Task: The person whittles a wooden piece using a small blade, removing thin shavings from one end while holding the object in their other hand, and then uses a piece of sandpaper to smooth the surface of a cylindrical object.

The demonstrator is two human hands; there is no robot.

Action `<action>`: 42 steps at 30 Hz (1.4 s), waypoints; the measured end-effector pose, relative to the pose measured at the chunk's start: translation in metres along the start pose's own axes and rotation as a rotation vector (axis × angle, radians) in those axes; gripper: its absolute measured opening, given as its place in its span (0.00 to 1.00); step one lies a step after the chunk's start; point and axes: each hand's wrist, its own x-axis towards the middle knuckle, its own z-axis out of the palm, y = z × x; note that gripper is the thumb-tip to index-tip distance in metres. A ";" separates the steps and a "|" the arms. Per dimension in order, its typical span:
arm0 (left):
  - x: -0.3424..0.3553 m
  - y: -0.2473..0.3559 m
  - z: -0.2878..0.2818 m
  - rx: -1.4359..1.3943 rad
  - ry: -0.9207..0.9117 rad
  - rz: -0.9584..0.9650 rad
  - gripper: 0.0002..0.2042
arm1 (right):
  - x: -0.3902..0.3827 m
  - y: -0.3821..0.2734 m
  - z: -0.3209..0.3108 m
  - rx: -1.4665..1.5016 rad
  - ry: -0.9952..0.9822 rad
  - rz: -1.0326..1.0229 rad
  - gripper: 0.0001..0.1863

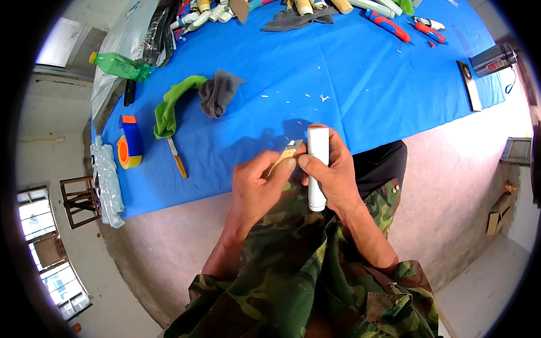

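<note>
My left hand (262, 183) grips a small tan-handled blade (289, 151) with a flat metal tip, held just left of a white cylindrical plastic piece (318, 163). My right hand (335, 172) is wrapped round that white piece, which stands lengthwise over my lap near the front edge of the blue-covered table (377, 96). Small white shavings (324, 98) lie on the cloth beyond my hands.
Green cloth (166, 112), grey cloth (217, 96), orange-handled tool (179, 163), tape dispenser (129, 146) and green bottle (118, 65) lie leftward. Red-blue tools (389, 26) and assorted pieces line the back; a dark cup (490, 60) and black bar (469, 85) sit rightward.
</note>
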 end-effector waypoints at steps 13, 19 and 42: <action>-0.001 -0.006 0.013 0.095 -0.037 0.156 0.06 | 0.000 -0.003 -0.005 -0.058 0.052 -0.063 0.30; -0.001 -0.012 0.018 0.066 0.119 0.167 0.07 | -0.001 -0.007 -0.005 -0.144 0.036 -0.042 0.32; 0.007 0.010 -0.007 -0.165 -0.265 -0.205 0.10 | -0.007 -0.002 -0.018 -0.182 -0.311 -0.033 0.31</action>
